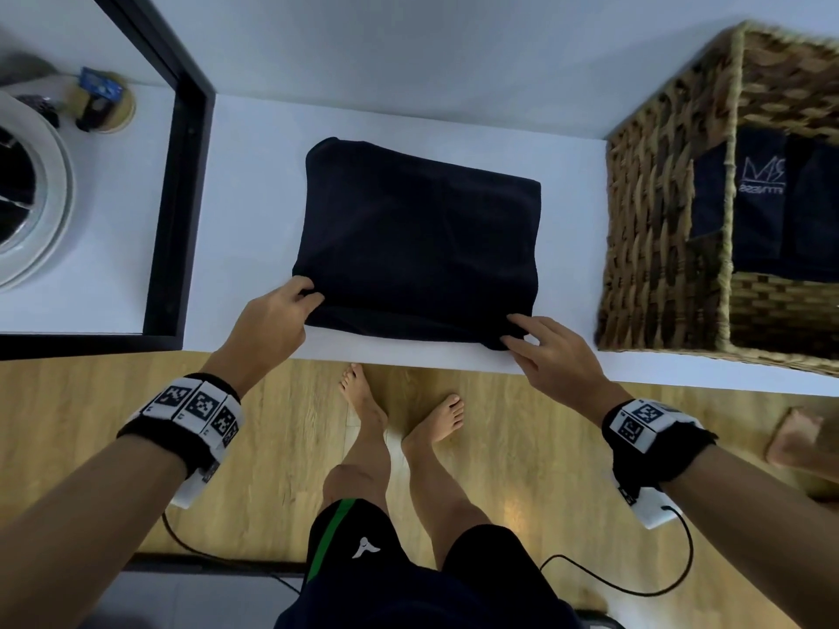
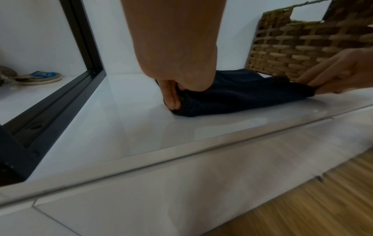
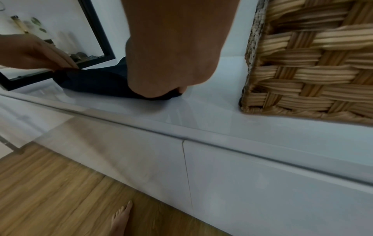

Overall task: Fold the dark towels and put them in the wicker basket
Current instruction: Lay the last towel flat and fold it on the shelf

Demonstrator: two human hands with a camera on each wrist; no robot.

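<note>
A dark folded towel (image 1: 417,247) lies flat on the white counter (image 1: 254,211), roughly square. My left hand (image 1: 290,306) pinches its near left corner, thumb on top and fingers under the edge (image 2: 171,95). My right hand (image 1: 531,342) pinches the near right corner (image 3: 171,94), which is slightly lifted. The wicker basket (image 1: 658,229) stands to the right on the same counter, close to the right hand. Inside it lie dark folded towels (image 1: 762,211), one showing a white logo.
A black frame (image 1: 181,188) bounds the counter on the left; beyond it sit a white round basin (image 1: 41,197) and a small tray with items (image 1: 104,102). The counter's front edge (image 1: 408,360) runs just under my hands, with wood floor and my bare feet below.
</note>
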